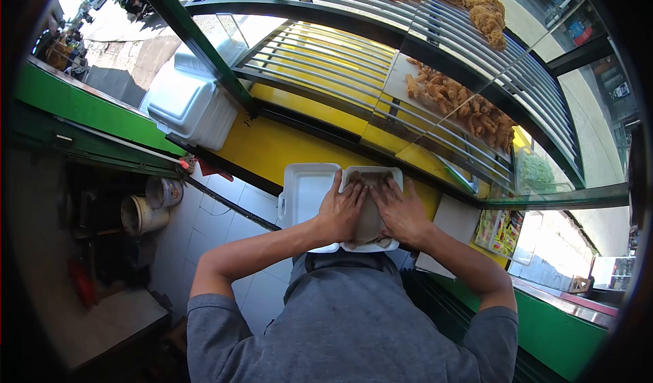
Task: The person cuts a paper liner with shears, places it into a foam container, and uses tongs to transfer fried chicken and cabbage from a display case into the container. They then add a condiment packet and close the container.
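Note:
A white foam takeaway box (307, 199) lies unfolded at the yellow counter's near edge, right in front of my body. A sheet of brown paper (369, 221) lines its right half. My left hand (341, 209) rests on the left side of that paper, fingers stretched out. On the paper's right side lies my right hand (401, 214), its fingers also extended and flat. The fingertips of both hands come close together near the top of the paper. Neither hand grips anything; both touch the paper, which is creased at its lower edge.
Stacked foam boxes (185, 107) stand at the left on the yellow counter (262, 148). Ahead, a glass case with metal racks (313, 56) holds fried chicken (486, 19) and smaller fried pieces (466, 101). Sachets (502, 233) fill a clear container at the right. Buckets (139, 214) sit lower left.

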A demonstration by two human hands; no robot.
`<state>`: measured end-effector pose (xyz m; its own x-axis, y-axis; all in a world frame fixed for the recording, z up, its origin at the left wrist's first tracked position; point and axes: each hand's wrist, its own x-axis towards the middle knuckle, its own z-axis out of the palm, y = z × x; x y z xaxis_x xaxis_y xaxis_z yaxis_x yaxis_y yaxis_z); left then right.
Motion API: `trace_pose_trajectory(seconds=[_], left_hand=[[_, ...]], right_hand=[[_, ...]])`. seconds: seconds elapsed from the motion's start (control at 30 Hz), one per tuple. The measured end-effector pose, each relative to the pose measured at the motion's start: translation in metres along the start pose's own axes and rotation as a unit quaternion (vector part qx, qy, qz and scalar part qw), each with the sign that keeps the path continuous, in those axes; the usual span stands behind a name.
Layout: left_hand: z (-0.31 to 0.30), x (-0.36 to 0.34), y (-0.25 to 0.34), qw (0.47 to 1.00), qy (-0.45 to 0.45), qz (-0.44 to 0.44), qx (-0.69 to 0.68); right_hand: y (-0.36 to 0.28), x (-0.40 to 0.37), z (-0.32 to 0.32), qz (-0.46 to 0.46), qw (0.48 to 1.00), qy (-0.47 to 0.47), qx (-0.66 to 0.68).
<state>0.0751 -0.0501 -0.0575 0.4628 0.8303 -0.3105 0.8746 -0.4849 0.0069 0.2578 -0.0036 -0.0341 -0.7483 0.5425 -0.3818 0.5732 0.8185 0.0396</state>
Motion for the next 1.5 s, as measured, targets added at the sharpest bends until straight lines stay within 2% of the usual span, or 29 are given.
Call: trace_pose_trajectory(seconds=[0.1, 0.3, 0.5, 0.67, 0.9, 1.0, 1.23, 1.27, 1.37, 1.43, 1.5], left_hand=[[0.022, 0.005, 0.006, 0.997, 0.026, -0.008, 0.072], [0.033, 0.004, 0.017, 0.995, 0.076, -0.047, 0.052], [0.029, 0.006, 0.015, 0.993, 0.103, -0.042, 0.028], [0.021, 0.004, 0.009, 0.997, 0.074, -0.024, 0.029], [0.012, 0.002, 0.004, 0.999, 0.048, -0.005, 0.019], [0.028, 0.004, 0.006, 0.994, 0.1, -0.019, 0.026], [0.012, -0.01, -0.012, 0.991, 0.071, 0.001, -0.111], [0.007, -0.018, -0.014, 0.981, 0.116, -0.006, -0.153], [-0.019, -0.056, -0.025, 0.936, 0.225, -0.049, -0.268], [-0.016, -0.087, -0.042, 0.886, 0.309, -0.107, -0.329], [-0.001, -0.118, -0.054, 0.828, 0.365, -0.213, -0.369]], right_hand=[[-0.003, 0.001, 0.007, -0.003, 1.0, 0.001, -0.016], [0.0, -0.002, 0.017, 0.003, 1.0, 0.026, 0.007], [-0.003, -0.001, 0.022, 0.014, 0.995, 0.077, 0.056], [0.002, 0.003, 0.021, 0.005, 0.995, 0.086, 0.06], [0.003, 0.003, 0.016, -0.008, 0.998, 0.029, 0.053], [0.002, 0.005, 0.023, -0.007, 0.998, 0.024, 0.062], [0.008, 0.008, 0.005, -0.009, 0.994, 0.011, 0.111], [0.009, 0.005, 0.001, -0.006, 0.991, 0.016, 0.131], [0.006, -0.008, -0.003, 0.03, 0.968, 0.188, 0.165], [0.009, -0.022, -0.011, 0.085, 0.949, 0.236, 0.189], [0.011, -0.032, -0.009, 0.153, 0.92, 0.251, 0.259]])
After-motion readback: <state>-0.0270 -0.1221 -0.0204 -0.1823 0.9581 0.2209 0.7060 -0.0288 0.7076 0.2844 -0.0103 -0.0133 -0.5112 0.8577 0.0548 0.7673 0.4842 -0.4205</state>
